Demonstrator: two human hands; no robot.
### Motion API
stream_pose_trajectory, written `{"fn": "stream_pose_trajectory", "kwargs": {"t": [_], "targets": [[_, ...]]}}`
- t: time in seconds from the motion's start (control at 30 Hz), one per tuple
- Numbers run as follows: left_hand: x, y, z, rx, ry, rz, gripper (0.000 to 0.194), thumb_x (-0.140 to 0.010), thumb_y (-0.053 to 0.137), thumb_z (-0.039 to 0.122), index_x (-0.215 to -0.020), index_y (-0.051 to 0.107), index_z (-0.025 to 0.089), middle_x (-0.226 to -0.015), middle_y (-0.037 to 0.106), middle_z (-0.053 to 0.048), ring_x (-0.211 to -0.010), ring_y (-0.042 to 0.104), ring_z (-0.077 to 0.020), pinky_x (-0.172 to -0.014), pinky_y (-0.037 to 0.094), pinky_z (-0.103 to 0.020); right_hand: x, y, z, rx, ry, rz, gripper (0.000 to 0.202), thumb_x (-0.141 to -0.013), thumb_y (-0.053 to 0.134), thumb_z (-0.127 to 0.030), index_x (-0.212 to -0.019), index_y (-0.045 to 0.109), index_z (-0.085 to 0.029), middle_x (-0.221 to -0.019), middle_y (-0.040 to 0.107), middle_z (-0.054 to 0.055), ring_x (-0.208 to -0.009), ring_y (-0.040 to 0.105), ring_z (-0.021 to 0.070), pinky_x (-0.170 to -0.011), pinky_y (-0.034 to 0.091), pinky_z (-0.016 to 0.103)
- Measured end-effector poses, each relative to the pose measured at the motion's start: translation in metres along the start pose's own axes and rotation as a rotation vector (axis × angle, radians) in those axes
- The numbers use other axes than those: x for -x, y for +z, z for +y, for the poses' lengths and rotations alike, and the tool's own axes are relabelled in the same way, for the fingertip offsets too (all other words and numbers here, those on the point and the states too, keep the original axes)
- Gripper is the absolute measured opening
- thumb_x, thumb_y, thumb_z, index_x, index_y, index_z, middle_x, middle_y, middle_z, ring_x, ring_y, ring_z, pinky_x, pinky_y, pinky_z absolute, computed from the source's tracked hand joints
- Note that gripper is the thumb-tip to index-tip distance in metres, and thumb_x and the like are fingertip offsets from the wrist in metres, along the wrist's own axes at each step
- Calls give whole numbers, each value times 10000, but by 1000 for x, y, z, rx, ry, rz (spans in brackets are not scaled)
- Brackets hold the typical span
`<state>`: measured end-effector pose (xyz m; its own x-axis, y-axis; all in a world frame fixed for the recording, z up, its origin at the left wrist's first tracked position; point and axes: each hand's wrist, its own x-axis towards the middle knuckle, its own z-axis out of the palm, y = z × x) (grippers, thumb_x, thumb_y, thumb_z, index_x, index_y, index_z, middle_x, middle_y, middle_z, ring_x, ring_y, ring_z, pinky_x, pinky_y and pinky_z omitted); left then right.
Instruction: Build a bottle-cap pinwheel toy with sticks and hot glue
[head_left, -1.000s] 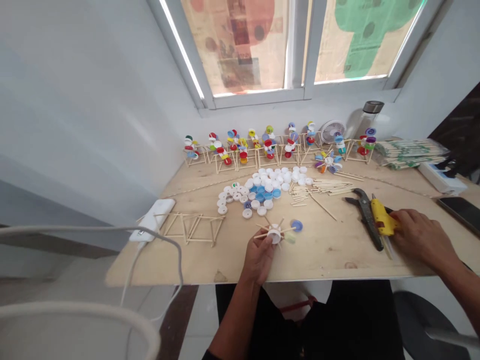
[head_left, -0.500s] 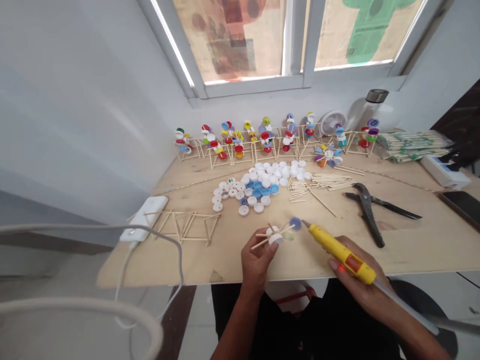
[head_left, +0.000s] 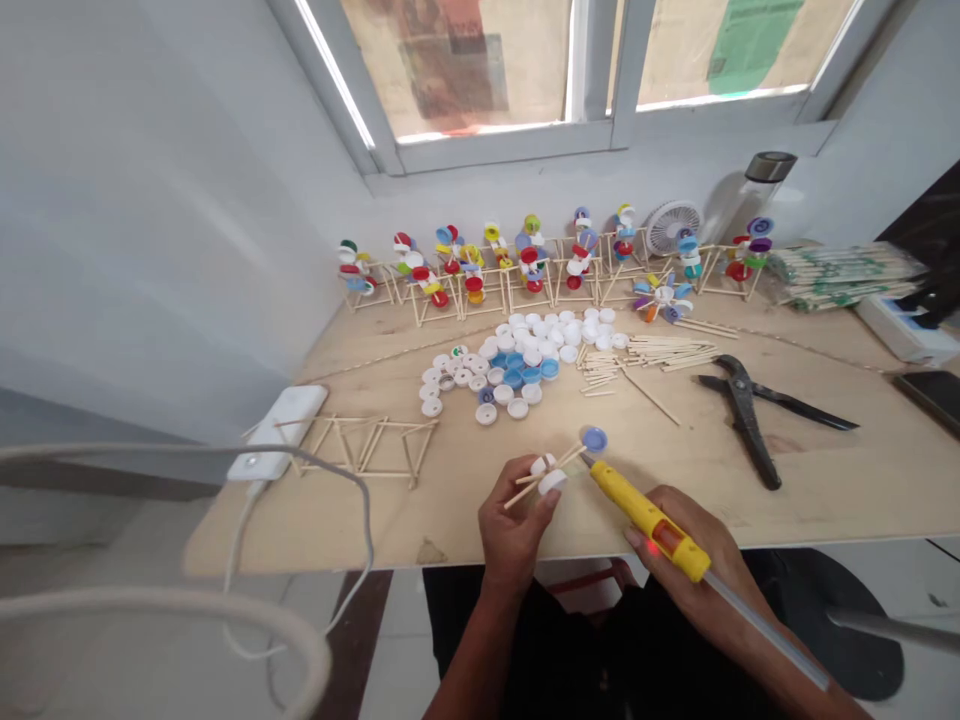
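Between the thumb and fingers of my left hand [head_left: 511, 525] is a small wheel of white bottle caps [head_left: 553, 482] with several thin wooden sticks poking out. My right hand [head_left: 690, 550] is wrapped round a yellow glue gun [head_left: 637, 505] that has a clear glue stick [head_left: 772, 630] in its back end. The gun's tip is close to the sticks on the wheel's right side; whether it touches them I cannot tell. Just beyond the tip is a blue bottle cap [head_left: 595, 439].
White and blue caps [head_left: 517, 365] lie mid-table, beside cut sticks [head_left: 667, 350] and black-handled pliers [head_left: 742, 420]. Stick frames with coloured cap wheels [head_left: 529, 270] line the back. At left are an unfinished-looking stick frame [head_left: 367, 450], a power strip [head_left: 277, 432] and a looping cable [head_left: 367, 520].
My right hand has brought the glue gun left, its tip now close to the sticks. The cap wheel has turned slightly in my left hand. The camera view has shifted a little.
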<state>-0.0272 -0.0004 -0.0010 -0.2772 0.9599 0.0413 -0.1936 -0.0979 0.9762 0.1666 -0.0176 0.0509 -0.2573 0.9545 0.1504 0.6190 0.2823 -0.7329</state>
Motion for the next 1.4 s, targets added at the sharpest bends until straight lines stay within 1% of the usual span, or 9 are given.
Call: {"fn": "stream_pose_trajectory", "kwargs": {"t": [0.07, 0.27, 0.5, 0.63, 0.77, 0.9, 1.1, 1.27, 1.4], "targets": [[-1, -3, -3, -25, 16, -17, 307, -688, 744, 289, -964, 682, 171, -994, 681, -85, -942, 633, -233, -868, 489, -357, -1, 2, 0, 13, -11, 3, 190, -861, 519, -350, -728, 471, -223, -681, 528, -12, -602, 519, 136, -533, 390, 249], [-1, -4, -5, -70, 31, 8, 343, -680, 747, 311, -988, 684, 174, -1017, 678, -96, -965, 631, -246, -892, 493, -386, -3, 4, 1, 80, -40, 55, 220, -866, 516, -352, -700, 459, -219, -642, 516, -22, -568, 505, 125, -518, 371, 245], [0, -1, 0, -76, 21, 9, 304, -692, 740, 287, -974, 688, 187, -1020, 668, -77, -964, 628, -229, -893, 486, -357, -4, 7, 4, 114, -37, 73, 237, -871, 512, -366, -694, 465, -215, -630, 510, -24, -569, 501, 124, -530, 363, 251], [-1, -2, 0, -77, 45, -29, 282, -702, 734, 264, -975, 690, 210, -1015, 662, -56, -968, 625, -214, -897, 477, -338, -4, 7, 6, 144, -21, 77, 247, -870, 507, -377, -690, 465, -214, -630, 512, -22, -568, 501, 127, -531, 363, 255], [0, -1, 2, -68, 33, 7, 284, -695, 739, 258, -971, 690, 209, -1011, 662, -51, -964, 624, -211, -898, 474, -331, -5, 7, 7, 151, -30, 69, 237, -868, 504, -360, -688, 459, -213, -625, 509, -25, -562, 500, 125, -526, 363, 252], [1, -1, 2, -77, 30, 5, 288, -693, 740, 262, -970, 686, 203, -1014, 659, -58, -964, 623, -214, -900, 475, -341, -5, 6, 7, 173, -19, 90, 241, -858, 508, -366, -677, 452, -217, -616, 516, -25, -558, 500, 130, -525, 364, 254], [1, 2, 5, -83, 13, 44, 304, -670, 752, 310, -940, 691, 184, -985, 677, -77, -958, 629, -237, -905, 479, -374, -3, 6, 7, 178, -21, 75, 253, -861, 506, -370, -669, 440, -219, -618, 514, -29, -556, 505, 127, -525, 360, 248], [1, 3, 5, -74, 11, 52, 321, -652, 763, 327, -933, 700, 185, -986, 685, -78, -950, 636, -235, -889, 487, -362, -4, 7, 8, 188, -13, 94, 264, -876, 490, -382, -675, 441, -217, -616, 506, -29, -555, 498, 125, -526, 359, 247], [1, 3, 5, -75, 3, 63, 336, -650, 761, 348, -930, 696, 175, -980, 685, -86, -945, 636, -239, -884, 492, -370, -4, 7, 5, 186, -32, 80, 271, -877, 495, -387, -675, 444, -214, -622, 510, -28, -561, 498, 121, -529, 359, 244]]}}
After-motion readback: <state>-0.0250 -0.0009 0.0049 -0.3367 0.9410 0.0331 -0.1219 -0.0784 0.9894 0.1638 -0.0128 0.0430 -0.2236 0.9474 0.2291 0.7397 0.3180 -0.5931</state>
